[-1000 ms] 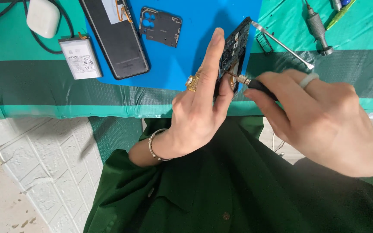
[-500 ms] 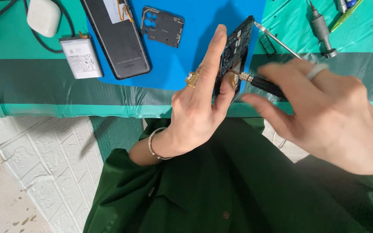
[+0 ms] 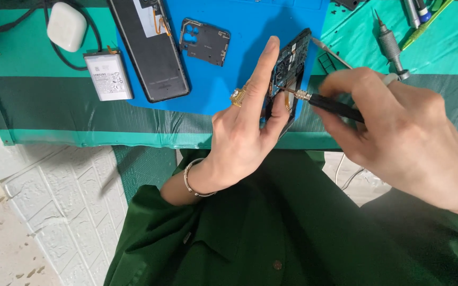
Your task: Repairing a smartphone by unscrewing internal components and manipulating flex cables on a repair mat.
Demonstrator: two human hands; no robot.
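2 hands (image 3: pixel 239 137) (image 3: pixel 398 132): left grip clamps phone board (image 3: pixel 287 63), right grip pinches screwdriver (image 3: pixel 335 107) against it.

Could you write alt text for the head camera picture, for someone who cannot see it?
A person's left hand holds an opened phone body on edge while the right hand presses a small black screwdriver into it. On the blue mat behind lie a phone back cover and a dark inner frame, with a battery beside it.
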